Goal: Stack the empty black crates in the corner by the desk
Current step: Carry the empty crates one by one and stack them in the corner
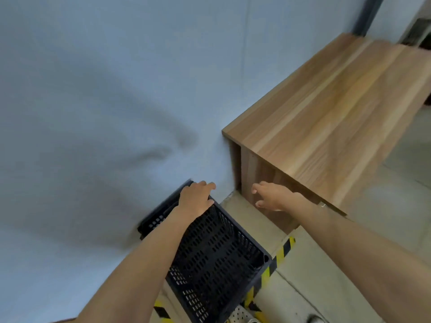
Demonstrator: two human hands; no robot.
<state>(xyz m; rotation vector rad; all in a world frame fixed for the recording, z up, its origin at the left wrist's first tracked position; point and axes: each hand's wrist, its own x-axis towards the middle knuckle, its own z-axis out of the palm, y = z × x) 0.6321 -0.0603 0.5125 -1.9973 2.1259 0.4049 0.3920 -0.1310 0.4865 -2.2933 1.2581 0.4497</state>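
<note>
A black perforated crate (217,255) sits on the floor against the pale wall, just left of the wooden desk (326,113). It looks empty inside. My left hand (196,199) rests on the crate's far rim, fingers curled over the edge by the wall. My right hand (270,194) hovers in the gap between the crate and the desk's side panel, fingers spread, holding nothing. Whether another crate lies under this one I cannot tell.
The pale blue-grey wall (93,113) fills the left and top. Yellow-black hazard tape (277,257) runs along the floor beside the crate. A white perforated panel (240,315) shows at the bottom edge. Beige floor (310,287) lies to the right.
</note>
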